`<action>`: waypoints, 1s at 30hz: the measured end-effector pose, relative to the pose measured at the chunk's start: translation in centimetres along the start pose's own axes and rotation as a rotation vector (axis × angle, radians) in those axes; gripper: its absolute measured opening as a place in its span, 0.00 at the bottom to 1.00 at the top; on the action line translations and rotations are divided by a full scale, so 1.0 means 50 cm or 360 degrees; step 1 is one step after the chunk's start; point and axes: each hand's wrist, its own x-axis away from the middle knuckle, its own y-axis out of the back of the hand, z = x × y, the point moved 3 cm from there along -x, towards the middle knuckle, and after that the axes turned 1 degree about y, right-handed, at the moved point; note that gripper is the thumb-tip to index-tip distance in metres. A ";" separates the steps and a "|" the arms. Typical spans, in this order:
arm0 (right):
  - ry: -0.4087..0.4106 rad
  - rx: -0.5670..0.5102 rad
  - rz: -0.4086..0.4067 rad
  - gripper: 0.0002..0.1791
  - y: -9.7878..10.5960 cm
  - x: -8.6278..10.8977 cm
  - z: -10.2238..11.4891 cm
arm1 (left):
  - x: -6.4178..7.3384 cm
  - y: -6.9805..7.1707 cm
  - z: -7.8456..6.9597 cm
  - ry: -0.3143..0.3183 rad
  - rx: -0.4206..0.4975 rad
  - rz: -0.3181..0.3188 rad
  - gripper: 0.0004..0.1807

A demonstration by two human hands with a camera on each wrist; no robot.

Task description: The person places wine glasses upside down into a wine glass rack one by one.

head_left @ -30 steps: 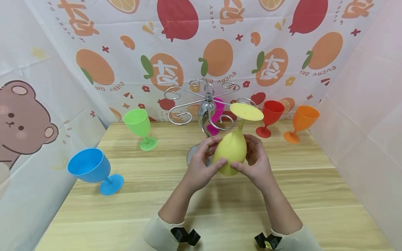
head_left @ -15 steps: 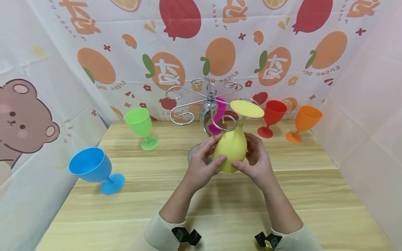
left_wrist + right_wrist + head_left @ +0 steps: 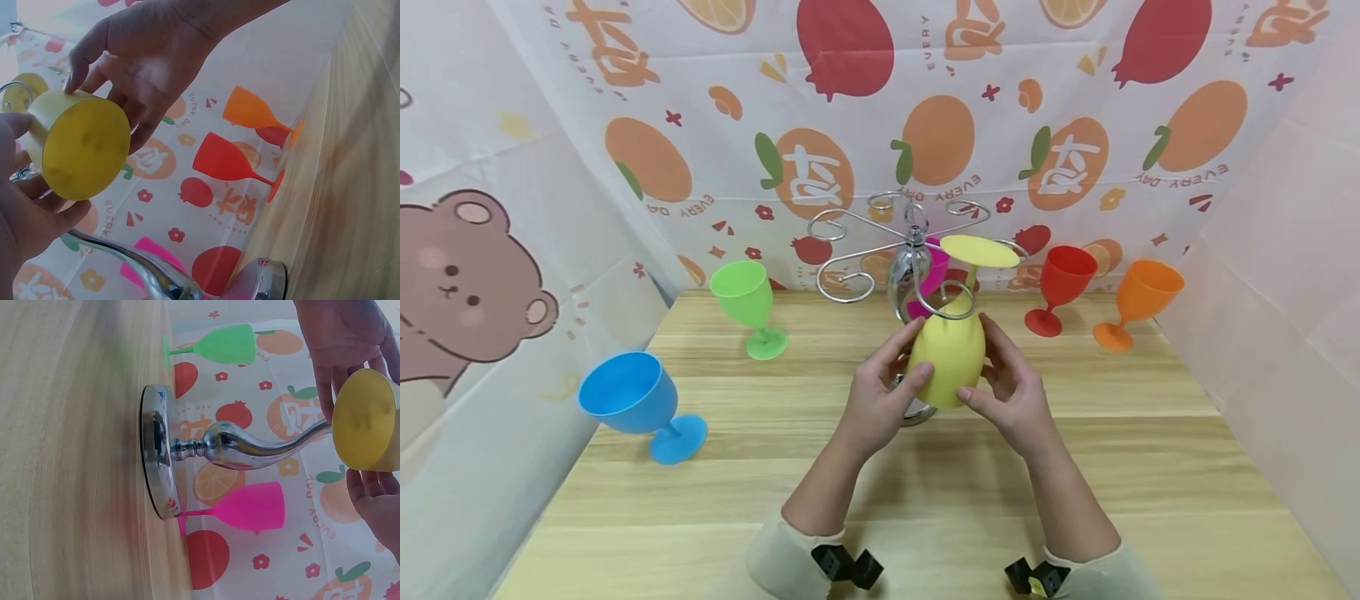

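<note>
A yellow goblet (image 3: 951, 354) is held upside down over the table, its foot up and its mouth down. My left hand (image 3: 877, 398) grips one side of the bowl, thumb in front and fingers behind. On the other side my right hand (image 3: 1017, 402) grips it likewise. The silver goblet rack (image 3: 915, 237) stands just behind; its front curled hook overlaps the goblet's narrow stem end, below the foot. In the left wrist view the yellow goblet (image 3: 87, 147) shows its round mouth. The rack's round base (image 3: 159, 450) sits on the table.
A blue goblet (image 3: 628, 393) and a green goblet (image 3: 742, 293) stand at left. A red goblet (image 3: 1067, 275) and an orange goblet (image 3: 1146, 290) stand back right. Behind the rack is a pink goblet (image 3: 250, 506). A fruit-print cloth (image 3: 880, 125) hangs behind the wooden table (image 3: 1075, 500).
The yellow goblet, in both hands, has moved slightly up and left, bringing its stem to the rack's front hook. The view has shifted a little. The other goblets stay put.
</note>
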 end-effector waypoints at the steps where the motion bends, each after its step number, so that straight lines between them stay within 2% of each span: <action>1: -0.0002 -0.0001 0.0000 0.46 -0.001 -0.002 -0.001 | 0.000 0.002 -0.001 0.0007 -0.0008 -0.0004 0.28; 13: 0.0065 -0.0063 0.0067 0.45 -0.022 -0.026 -0.014 | -0.002 0.033 -0.002 0.0058 -0.0055 -0.0072 0.28; 21: 0.0046 -0.0066 0.0122 0.45 -0.032 -0.035 -0.012 | 0.002 0.046 -0.007 0.0073 -0.0032 -0.0098 0.29; 30: 0.0052 0.0002 0.0187 0.45 -0.022 -0.043 -0.013 | -0.002 0.053 -0.002 0.0113 -0.0061 -0.0067 0.31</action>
